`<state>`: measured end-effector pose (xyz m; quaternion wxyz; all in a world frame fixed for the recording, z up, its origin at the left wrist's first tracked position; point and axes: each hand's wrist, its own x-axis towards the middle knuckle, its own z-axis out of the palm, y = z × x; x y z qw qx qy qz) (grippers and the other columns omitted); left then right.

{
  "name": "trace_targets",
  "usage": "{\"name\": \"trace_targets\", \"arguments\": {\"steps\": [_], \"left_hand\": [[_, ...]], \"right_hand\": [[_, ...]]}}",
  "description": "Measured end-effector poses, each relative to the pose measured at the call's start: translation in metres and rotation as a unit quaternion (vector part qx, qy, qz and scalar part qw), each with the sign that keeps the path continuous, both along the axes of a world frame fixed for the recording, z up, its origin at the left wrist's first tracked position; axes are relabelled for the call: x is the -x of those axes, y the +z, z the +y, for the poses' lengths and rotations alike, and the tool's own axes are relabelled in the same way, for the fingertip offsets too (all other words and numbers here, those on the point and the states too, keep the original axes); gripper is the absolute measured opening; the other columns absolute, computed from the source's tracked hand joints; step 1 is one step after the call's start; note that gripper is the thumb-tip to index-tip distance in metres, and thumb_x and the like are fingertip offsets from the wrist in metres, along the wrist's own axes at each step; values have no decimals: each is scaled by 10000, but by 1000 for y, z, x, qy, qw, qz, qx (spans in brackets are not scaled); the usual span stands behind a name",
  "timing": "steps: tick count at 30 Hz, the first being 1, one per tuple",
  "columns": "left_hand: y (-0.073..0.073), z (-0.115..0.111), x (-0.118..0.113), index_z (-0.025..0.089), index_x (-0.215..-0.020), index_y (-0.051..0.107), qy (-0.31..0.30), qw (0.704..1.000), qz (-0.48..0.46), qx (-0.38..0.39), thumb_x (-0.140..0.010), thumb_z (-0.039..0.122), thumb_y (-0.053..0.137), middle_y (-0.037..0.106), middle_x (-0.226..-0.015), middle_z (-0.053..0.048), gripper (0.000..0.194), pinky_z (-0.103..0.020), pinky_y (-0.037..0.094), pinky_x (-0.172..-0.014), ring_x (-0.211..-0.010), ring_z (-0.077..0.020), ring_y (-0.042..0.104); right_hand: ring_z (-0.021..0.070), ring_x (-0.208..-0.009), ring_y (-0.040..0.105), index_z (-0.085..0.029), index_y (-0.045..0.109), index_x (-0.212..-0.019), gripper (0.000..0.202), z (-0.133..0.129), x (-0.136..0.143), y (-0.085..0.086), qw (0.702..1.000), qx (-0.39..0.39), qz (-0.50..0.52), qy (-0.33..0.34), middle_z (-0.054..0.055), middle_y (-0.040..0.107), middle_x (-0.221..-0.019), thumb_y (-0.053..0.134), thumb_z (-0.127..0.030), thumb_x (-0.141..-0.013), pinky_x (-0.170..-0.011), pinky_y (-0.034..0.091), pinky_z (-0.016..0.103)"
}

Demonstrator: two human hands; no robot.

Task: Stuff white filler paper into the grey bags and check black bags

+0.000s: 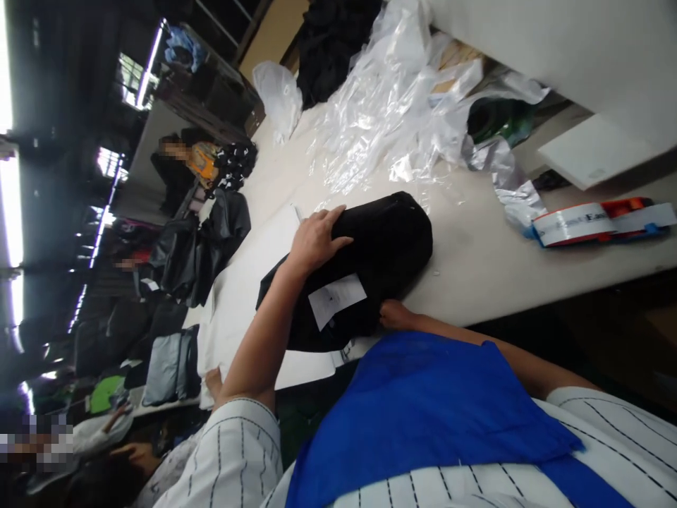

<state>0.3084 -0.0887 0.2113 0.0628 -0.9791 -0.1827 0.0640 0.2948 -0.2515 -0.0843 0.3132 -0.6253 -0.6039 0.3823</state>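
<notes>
A black cloth item [386, 240], folded into a rounded bundle, lies on the pale table [465, 261]. A white paper label [337, 300] rests on its near side. Across the top of the bundle lies my left hand [317, 238], thumb and fingers spread apart. My right hand [394, 315] is curled closed at the bundle's near right edge; what its fingers pinch, if anything, is hidden. White sheets [264, 261] lie partly under the bundle on the left.
Crumpled clear plastic bags [370, 127] cover the table's far side. Tape rolls [576, 224] lie at the right, below a white machine or panel [597, 56]. Dark garments [195, 247] hang over the left edge. Other people are at the left.
</notes>
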Motion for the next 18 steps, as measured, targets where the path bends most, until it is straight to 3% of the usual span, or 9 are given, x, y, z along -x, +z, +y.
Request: {"name": "trace_targets", "arguments": {"steps": [2, 4, 8, 10, 13, 18], "left_hand": [[14, 19, 50, 215, -1458, 403, 56, 998, -4, -22, -841, 480, 659, 625, -1242, -119, 719, -400, 410, -1020, -1158, -296, 560], [17, 34, 97, 224, -1429, 448, 122, 992, -19, -8, -815, 486, 681, 645, -1219, -107, 707, -392, 427, -1006, -1122, -288, 584], [-5, 46, 163, 199, -1199, 646, 224, 958, -114, 141, -851, 424, 601, 717, -1082, -50, 417, -298, 480, -901, -983, -221, 645], [-21, 48, 176, 177, -1092, 692, 259, 931, -188, 176, -869, 391, 543, 734, -997, -37, 343, -266, 486, -835, -912, -196, 649], [-40, 56, 175, 156, -901, 713, 300, 902, -271, 149, -861, 397, 527, 701, -790, -17, 307, -245, 452, -709, -753, -166, 601], [-52, 76, 162, 148, -666, 630, 343, 867, -336, 135, -828, 389, 558, 533, -569, 19, 298, -253, 335, -584, -601, -131, 471]], "right_hand": [[250, -759, 665, -155, 682, -618, 185, 1, 0, 3, 1000, 12, -19, 7, 98, 711, -731, 538, -93, -714, -717, 516, 325], [245, -763, 672, -163, 690, -619, 191, 2, 0, 3, 999, 22, -32, 14, 87, 717, -727, 536, -103, -714, -715, 523, 314], [224, -778, 687, -174, 721, -673, 231, 5, -1, 1, 998, 32, -49, 31, 54, 721, -711, 509, -96, -720, -721, 534, 284], [227, -787, 691, -168, 733, -718, 245, 5, 0, -1, 997, 32, -59, 42, 59, 731, -749, 501, -92, -729, -727, 537, 290], [254, -799, 687, -160, 730, -721, 229, 1, 6, 1, 994, 29, -80, 65, 95, 735, -803, 509, -117, -766, -739, 536, 329], [281, -737, 667, -171, 721, -695, 233, -1, 34, 9, 988, 31, -98, 114, 125, 723, -781, 529, -192, -824, -720, 524, 391]]}}
